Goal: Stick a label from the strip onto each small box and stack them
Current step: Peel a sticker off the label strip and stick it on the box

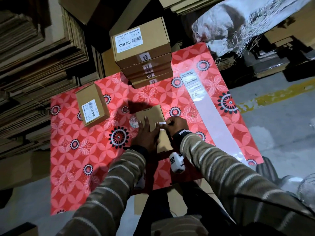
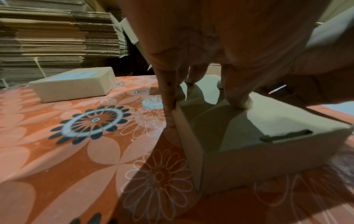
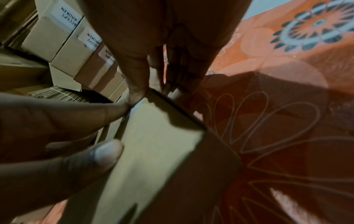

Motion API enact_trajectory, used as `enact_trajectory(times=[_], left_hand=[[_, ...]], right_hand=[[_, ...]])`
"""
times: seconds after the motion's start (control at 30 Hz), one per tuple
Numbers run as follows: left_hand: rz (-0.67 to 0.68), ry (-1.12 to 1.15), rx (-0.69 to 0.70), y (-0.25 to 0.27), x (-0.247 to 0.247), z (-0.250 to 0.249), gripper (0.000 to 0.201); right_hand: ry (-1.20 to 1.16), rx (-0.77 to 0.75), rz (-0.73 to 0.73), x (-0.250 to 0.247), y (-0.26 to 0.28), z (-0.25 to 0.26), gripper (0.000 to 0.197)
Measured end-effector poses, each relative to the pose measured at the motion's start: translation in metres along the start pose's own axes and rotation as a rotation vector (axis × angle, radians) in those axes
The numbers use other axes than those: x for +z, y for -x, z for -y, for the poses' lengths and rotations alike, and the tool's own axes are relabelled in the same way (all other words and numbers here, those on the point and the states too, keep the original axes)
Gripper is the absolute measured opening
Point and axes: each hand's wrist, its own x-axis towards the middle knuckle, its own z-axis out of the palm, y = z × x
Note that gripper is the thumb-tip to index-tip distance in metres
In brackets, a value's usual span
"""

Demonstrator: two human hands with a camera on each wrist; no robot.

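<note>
My left hand (image 1: 148, 133) lies flat on top of the small box (image 1: 152, 114) near the middle of the tabletop (image 1: 71, 167), fingers (image 2: 240, 100) straight and pressing down, my little finger running down the box's left side. My right hand (image 1: 175, 125) is at the box's right edge, thumb and forefinger pinching a white label (image 1: 162, 123) right on that edge; the other fingers hang down the box's right wall. The label strip (image 1: 202, 99) lies flat along the right edge of the tabletop, a few printed labels left at its far end and bare backing nearer me. A stack of boxes (image 1: 144, 53) stands at the far edge, each with a seal label on its front. One more box (image 1: 92, 103) sits alone toward the far left corner, a barcode label on top. Piles of flat cardboard (image 1: 34, 57) rise beyond the left edge.
</note>
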Motion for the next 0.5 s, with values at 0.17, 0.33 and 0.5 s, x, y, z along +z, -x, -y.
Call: enact_trajectory(times=[0.17,0.33,0.5], left_hand=[[0.020,0.038,0.065,0.004,-0.003,0.005,0.072],[-0.004,0.185,0.058,0.011,-0.016,0.010,0.062],[-0.182,0.217,0.006,0.004,-0.041,0.024,0.032]], right_hand=[[0.001,-0.021,-0.023,0.001,0.003,-0.002,0.041],[0.091,-0.025,0.091,-0.011,0.003,-0.002,0.017],[0.079,-0.007,0.058,-0.037,0.027,-0.018,0.025]])
